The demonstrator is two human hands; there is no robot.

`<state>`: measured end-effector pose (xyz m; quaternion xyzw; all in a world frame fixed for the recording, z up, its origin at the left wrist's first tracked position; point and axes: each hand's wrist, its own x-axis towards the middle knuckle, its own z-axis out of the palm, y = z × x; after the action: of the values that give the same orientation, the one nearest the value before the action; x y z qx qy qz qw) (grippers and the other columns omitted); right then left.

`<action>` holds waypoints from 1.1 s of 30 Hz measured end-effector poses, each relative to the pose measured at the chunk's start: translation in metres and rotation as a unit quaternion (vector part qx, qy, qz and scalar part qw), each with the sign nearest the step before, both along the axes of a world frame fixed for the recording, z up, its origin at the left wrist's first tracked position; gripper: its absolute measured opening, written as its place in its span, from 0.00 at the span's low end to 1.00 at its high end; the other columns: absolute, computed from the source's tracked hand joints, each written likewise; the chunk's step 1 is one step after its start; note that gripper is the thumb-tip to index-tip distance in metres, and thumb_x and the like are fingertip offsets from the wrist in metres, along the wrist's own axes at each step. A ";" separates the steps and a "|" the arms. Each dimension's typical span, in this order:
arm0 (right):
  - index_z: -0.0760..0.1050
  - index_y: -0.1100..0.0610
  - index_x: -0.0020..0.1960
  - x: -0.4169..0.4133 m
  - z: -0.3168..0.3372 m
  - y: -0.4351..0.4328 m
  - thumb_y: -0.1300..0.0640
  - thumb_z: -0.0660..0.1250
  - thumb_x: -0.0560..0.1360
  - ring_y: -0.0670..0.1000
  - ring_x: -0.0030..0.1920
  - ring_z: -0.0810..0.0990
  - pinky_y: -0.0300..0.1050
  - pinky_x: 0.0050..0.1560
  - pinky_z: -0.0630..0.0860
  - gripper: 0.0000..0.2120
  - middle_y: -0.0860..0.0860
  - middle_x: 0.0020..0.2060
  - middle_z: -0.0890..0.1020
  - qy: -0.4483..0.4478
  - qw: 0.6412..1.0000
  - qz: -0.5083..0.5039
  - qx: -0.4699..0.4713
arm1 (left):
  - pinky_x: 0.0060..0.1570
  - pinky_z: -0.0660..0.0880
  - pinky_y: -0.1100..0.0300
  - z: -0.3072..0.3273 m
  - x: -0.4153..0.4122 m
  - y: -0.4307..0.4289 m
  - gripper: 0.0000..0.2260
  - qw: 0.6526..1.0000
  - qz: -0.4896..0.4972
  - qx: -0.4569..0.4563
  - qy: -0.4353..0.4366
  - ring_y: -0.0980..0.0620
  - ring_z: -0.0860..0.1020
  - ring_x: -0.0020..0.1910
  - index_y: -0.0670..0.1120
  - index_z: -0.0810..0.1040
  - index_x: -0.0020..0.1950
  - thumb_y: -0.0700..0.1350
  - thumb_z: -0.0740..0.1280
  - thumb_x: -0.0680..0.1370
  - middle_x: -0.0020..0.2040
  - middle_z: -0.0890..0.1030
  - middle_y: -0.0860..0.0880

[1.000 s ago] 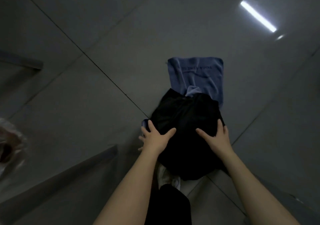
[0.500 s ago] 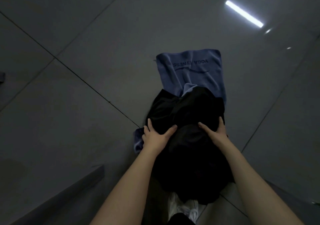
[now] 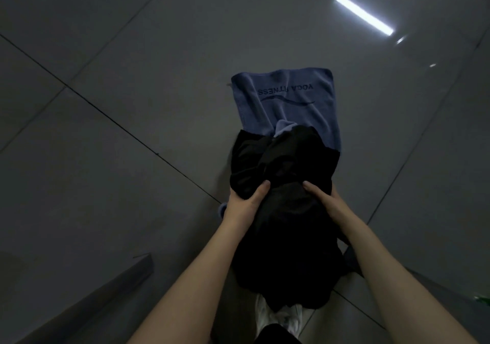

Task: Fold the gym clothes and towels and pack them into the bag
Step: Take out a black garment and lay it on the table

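Early stage: black garment (image 3: 286, 163) at centre is bunched, not yet folded. L hand (image 3: 244, 206) & R hand (image 3: 326, 203) both grip it, thumbs on top. Blue yoga towel (image 3: 289, 100) lies at 12 o'clock on the floor, near end under garment. No bag in view. Glossy grey tile floor (image 3: 132, 211), dim room, ceiling-light reflection (image 3: 364, 15) at 1 o'clock.

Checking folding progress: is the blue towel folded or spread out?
Spread out: the blue towel lies flat on the floor, print showing, near end under the black garment.
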<state>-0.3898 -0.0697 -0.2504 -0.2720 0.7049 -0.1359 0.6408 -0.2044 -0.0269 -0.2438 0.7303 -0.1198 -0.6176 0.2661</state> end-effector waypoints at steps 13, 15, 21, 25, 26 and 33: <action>0.68 0.52 0.69 0.017 0.152 -0.008 0.47 0.73 0.66 0.47 0.51 0.79 0.39 0.45 0.72 0.34 0.49 0.60 0.77 -0.071 0.996 -0.015 -0.049 | 0.61 0.67 0.62 0.133 0.004 -0.011 0.29 0.995 0.062 -0.081 0.019 0.53 0.73 0.61 0.48 0.69 0.71 0.54 0.72 0.72 0.59 0.75 0.53; 0.69 0.51 0.68 0.022 0.193 -0.015 0.45 0.75 0.62 0.49 0.52 0.79 0.40 0.45 0.73 0.36 0.50 0.58 0.79 -0.072 0.996 0.004 -0.048 | 0.59 0.67 0.63 0.169 0.007 -0.009 0.30 0.992 0.086 -0.083 0.031 0.55 0.72 0.58 0.48 0.68 0.72 0.55 0.71 0.73 0.60 0.75 0.53; 0.69 0.50 0.66 0.052 0.320 -0.032 0.49 0.69 0.70 0.48 0.51 0.80 0.39 0.44 0.73 0.25 0.50 0.57 0.79 -0.085 0.991 0.035 -0.095 | 0.56 0.70 0.61 0.294 0.031 -0.014 0.27 0.980 0.155 -0.116 0.045 0.53 0.75 0.56 0.46 0.71 0.69 0.52 0.72 0.72 0.58 0.77 0.51; 0.68 0.52 0.70 0.075 0.408 -0.037 0.46 0.69 0.65 0.52 0.53 0.80 0.43 0.45 0.75 0.34 0.52 0.59 0.79 -0.115 0.985 0.083 -0.100 | 0.59 0.71 0.60 0.381 0.051 -0.010 0.24 0.969 0.196 -0.145 0.043 0.53 0.75 0.55 0.46 0.73 0.66 0.50 0.73 0.73 0.54 0.77 0.53; 0.68 0.52 0.70 0.081 0.429 -0.038 0.45 0.69 0.66 0.52 0.53 0.80 0.43 0.45 0.75 0.34 0.51 0.59 0.79 -0.122 0.982 0.096 -0.103 | 0.59 0.71 0.60 0.401 0.057 -0.006 0.23 0.965 0.210 -0.152 0.047 0.53 0.76 0.55 0.46 0.73 0.65 0.50 0.73 0.72 0.55 0.78 0.53; 0.71 0.51 0.66 0.147 0.569 -0.030 0.42 0.76 0.62 0.54 0.49 0.84 0.44 0.44 0.78 0.35 0.53 0.54 0.82 -0.153 0.955 0.233 -0.102 | 0.58 0.75 0.57 0.537 0.103 0.039 0.48 0.919 0.329 -0.200 0.082 0.52 0.79 0.55 0.48 0.74 0.65 0.67 0.78 0.49 0.56 0.81 0.51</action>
<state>-0.2429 -0.1000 0.3182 -0.4684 0.4978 -0.0944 0.7238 -0.1016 0.0120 0.2937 0.6068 0.0288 -0.5160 0.6040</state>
